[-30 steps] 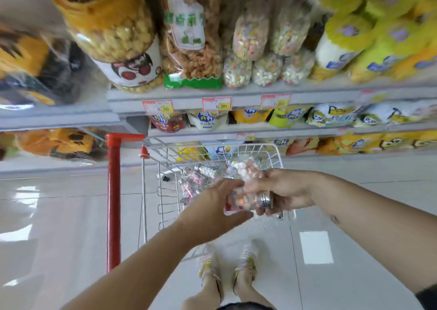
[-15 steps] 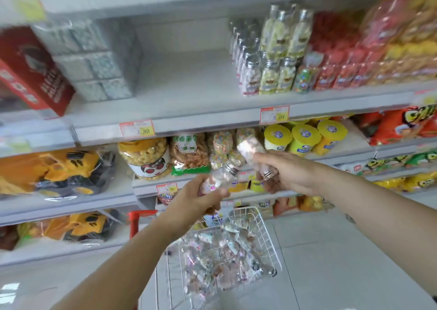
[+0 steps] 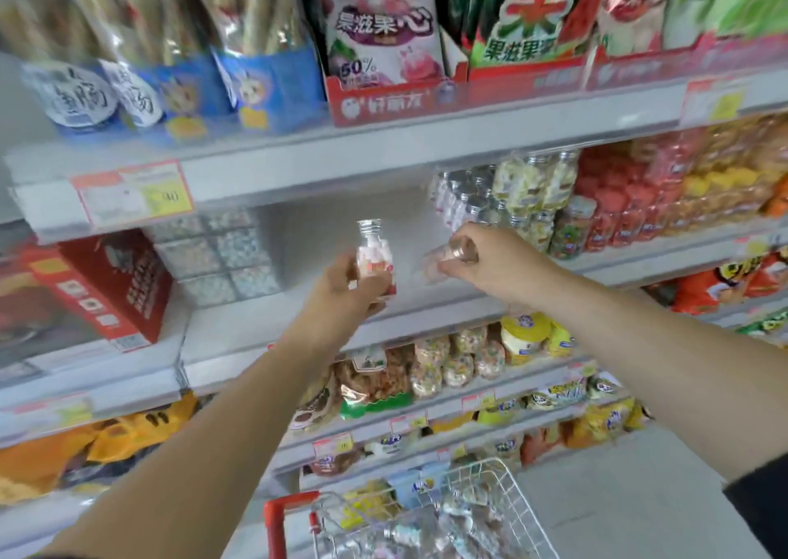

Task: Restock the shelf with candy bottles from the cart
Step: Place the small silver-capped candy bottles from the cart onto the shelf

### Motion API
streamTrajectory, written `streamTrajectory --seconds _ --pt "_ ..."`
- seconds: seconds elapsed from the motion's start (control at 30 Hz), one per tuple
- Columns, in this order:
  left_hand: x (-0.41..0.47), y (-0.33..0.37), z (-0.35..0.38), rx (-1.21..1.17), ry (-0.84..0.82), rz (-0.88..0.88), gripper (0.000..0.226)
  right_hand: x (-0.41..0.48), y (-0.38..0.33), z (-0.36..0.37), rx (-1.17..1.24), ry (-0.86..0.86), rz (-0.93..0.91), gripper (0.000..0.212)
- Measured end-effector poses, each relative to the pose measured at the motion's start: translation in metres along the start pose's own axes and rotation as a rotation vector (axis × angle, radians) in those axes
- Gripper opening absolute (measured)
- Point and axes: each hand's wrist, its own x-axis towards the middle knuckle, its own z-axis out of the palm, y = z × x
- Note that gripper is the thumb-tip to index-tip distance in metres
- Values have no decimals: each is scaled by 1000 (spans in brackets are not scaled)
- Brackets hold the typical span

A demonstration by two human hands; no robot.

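My left hand [image 3: 341, 287] grips a clear candy bottle [image 3: 374, 255] with a silver cap, held upright in front of the middle shelf [image 3: 307, 307]. My right hand [image 3: 494, 260] holds a second candy bottle [image 3: 441, 262] tilted on its side, blurred, just above the shelf's bare stretch. Rows of the same silver-capped bottles [image 3: 469, 200] stand on that shelf right behind my right hand. At the bottom, the wire cart [image 3: 507, 486] with a red handle holds several more bottles [image 3: 430, 528].
A red box [image 3: 111, 285] and stacked patterned packs [image 3: 217, 251] sit at the shelf's left. Red and orange candy packs [image 3: 639, 200] fill its right. Snack bags line the shelf above [image 3: 383, 46] and jars and bags the shelves below [image 3: 447, 366].
Both hands have risen from over the cart to the middle shelf, each carrying a bottle. My view has tilted upward, so the cart now sits at the bottom edge.
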Motion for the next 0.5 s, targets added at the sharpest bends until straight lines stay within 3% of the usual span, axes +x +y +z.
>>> streamTrajectory --seconds 0.1,0.27,0.4,0.5 --pt "27 3 -9 250 34 19 65 19 -1 5 -35 11 16 32" --pt "58 2 -6 444 35 80 48 36 -12 5 -129 29 12 36" --pt "74 -8 -3 469 62 54 51 46 -24 9 -346 61 51 55" --pt "81 -16 0 518 59 46 55 53 -22 12 -350 62 72 59"
